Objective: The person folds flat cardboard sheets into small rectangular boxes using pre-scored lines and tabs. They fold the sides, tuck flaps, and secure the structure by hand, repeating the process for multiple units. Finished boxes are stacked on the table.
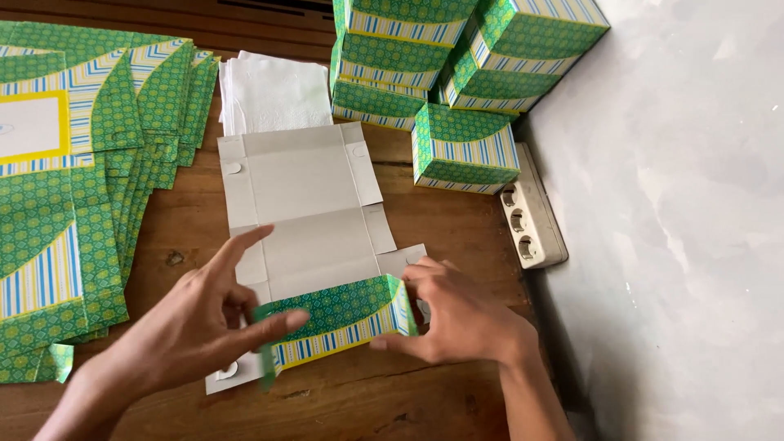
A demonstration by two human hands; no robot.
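On the wooden table (441,224), near its front edge, we are folding a flat box blank (304,214) that lies grey side up: our left hand (192,322) pinches the near panel's left end flap between thumb and forefinger, other fingers spread, while our right hand (457,314) closes on the right end flap, standing it up. Only this near green wall is raised; the far panels and side tabs still lie flat, so the box looks barely begun. Finished boxes (457,77) are stacked far right, unfolded blanks (73,188) fan out at left, and white tissues (273,91) lie beyond the blank.
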